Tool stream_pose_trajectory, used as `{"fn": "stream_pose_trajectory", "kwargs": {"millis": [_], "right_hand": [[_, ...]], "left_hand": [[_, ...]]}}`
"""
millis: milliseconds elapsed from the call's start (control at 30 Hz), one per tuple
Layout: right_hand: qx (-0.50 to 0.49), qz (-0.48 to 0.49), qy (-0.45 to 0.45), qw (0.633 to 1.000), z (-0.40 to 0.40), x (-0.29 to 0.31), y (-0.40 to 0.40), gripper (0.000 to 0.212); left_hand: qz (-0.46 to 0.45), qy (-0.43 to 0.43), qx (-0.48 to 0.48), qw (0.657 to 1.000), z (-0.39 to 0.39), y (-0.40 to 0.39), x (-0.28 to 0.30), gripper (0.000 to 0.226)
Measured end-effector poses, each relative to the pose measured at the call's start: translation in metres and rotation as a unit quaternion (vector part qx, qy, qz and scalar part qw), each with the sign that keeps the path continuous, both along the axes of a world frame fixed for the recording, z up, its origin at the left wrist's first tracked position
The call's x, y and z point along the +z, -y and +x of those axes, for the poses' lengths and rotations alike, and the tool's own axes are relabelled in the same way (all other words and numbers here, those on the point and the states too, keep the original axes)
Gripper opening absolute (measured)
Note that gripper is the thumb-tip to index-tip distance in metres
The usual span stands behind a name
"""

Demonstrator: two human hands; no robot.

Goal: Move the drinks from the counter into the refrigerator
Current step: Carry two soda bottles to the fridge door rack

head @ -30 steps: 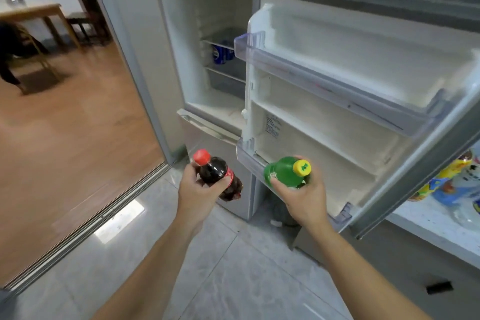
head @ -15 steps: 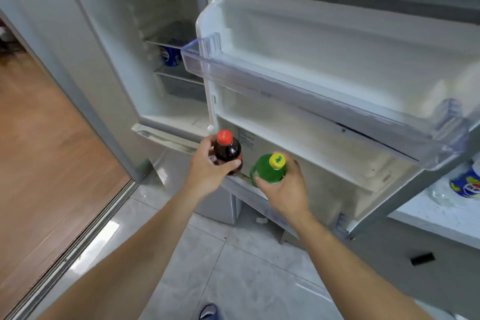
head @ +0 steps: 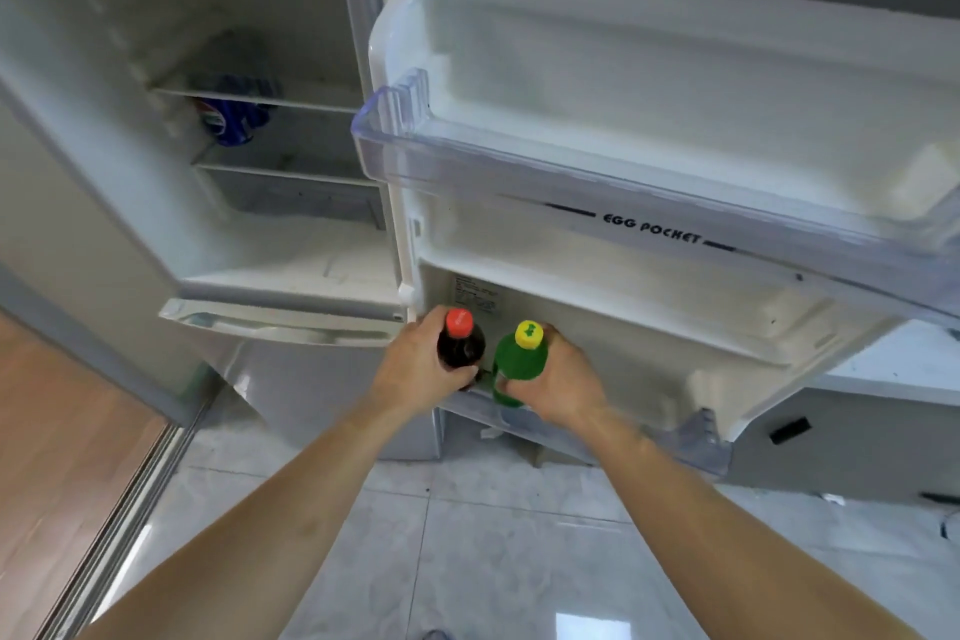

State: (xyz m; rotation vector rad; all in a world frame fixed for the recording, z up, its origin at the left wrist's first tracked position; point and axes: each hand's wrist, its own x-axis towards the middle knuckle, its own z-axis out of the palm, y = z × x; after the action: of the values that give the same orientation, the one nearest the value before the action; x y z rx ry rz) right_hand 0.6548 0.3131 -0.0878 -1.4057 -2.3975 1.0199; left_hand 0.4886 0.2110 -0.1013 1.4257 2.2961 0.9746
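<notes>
the fridge (head: 291, 276) stands open, its door (head: 675, 83) swung out to the right. the left hand (head: 415, 369) has its grip wrapped around a cola bottle (head: 460, 346) with a red cap, dark liquid showing between the fingers. the right hand (head: 558, 379) has its grip closed around a green bottle (head: 519, 361) with a yellow cap. the two bottles stand upright, just beside each other, cola on the left, at the left end of the lowest door shelf (head: 696, 431); whether their bases already rest in it is hidden by the hands. above them runs a clear door bin (head: 519, 182) printed "egg pocket". inside the fridge, a blue can (head: 228, 122) sits on a glass shelf (head: 280, 174), well apart from the hands. both forearms reach up from the bottom edge over a pale tiled floor (head: 493, 561). a strip of white tabletop (head: 904, 359) shows at far right, behind the door.
</notes>
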Motion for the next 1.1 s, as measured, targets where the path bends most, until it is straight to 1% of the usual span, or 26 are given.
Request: {"fn": "stream_pose_trajectory", "kwargs": {"millis": [67, 200, 300, 367, 467, 533, 600, 633, 700, 767, 833, 900, 1000, 1100], "right_hand": [[-0.009, -0.008, 0.011, 1.000, -0.005, -0.002, 0.003, 0.060], [-0.019, -0.002, 0.018, 1.000, -0.015, -0.005, 0.012, 0.059], [-0.024, 0.004, 0.020, 0.999, -0.017, -0.005, 0.015, 0.059], [-0.024, -0.004, 0.012, 1.000, -0.017, -0.004, 0.015, 0.061], [-0.020, -0.015, -0.023, 0.999, -0.012, -0.001, 0.016, 0.071], [-0.018, -0.012, -0.044, 0.999, -0.005, 0.002, 0.017, 0.077], [-0.023, 0.006, -0.059, 0.998, 0.006, 0.006, 0.021, 0.076], [-0.029, 0.024, -0.070, 0.997, 0.013, 0.008, 0.023, 0.072], [-0.050, 0.059, -0.115, 0.990, 0.031, 0.012, 0.030, 0.058], [-0.068, 0.084, -0.167, 0.980, 0.055, 0.016, 0.037, 0.044], [-0.085, 0.102, -0.202, 0.970, 0.082, 0.018, 0.044, 0.032], [-0.110, 0.109, -0.220, 0.963, 0.117, 0.018, 0.050, 0.024], [-0.172, 0.114, -0.243, 0.948, 0.189, 0.012, 0.057, 0.018], [-0.255, 0.099, -0.244, 0.931, 0.267, 0.001, 0.065, 0.014]], "left_hand": [[-0.010, -0.006, -0.016, 1.000, -0.004, 0.000, -0.004, 0.065], [-0.017, 0.018, -0.028, 0.999, -0.003, 0.004, -0.008, 0.069], [-0.003, 0.029, -0.025, 0.999, -0.003, 0.010, -0.010, 0.073], [0.014, 0.043, -0.019, 0.999, -0.002, 0.014, -0.009, 0.080], [0.043, 0.054, -0.002, 0.998, 0.003, 0.021, -0.004, 0.089], [0.077, 0.058, 0.030, 0.995, 0.008, 0.024, -0.001, 0.087], [0.133, 0.041, 0.065, 0.988, 0.018, 0.028, 0.002, 0.076], [0.165, 0.026, 0.077, 0.983, 0.025, 0.029, 0.003, 0.070], [0.226, 0.002, 0.088, 0.970, 0.043, 0.030, 0.005, 0.058], [0.274, 0.009, 0.076, 0.959, 0.067, 0.028, 0.006, 0.051], [0.298, 0.012, 0.045, 0.954, 0.093, 0.023, 0.006, 0.047], [0.299, 0.014, 0.013, 0.954, 0.125, 0.019, 0.003, 0.045], [0.291, 0.043, -0.042, 0.955, 0.188, 0.009, 0.001, 0.046], [0.249, 0.094, -0.084, 0.960, 0.255, 0.004, -0.005, 0.043]]}}
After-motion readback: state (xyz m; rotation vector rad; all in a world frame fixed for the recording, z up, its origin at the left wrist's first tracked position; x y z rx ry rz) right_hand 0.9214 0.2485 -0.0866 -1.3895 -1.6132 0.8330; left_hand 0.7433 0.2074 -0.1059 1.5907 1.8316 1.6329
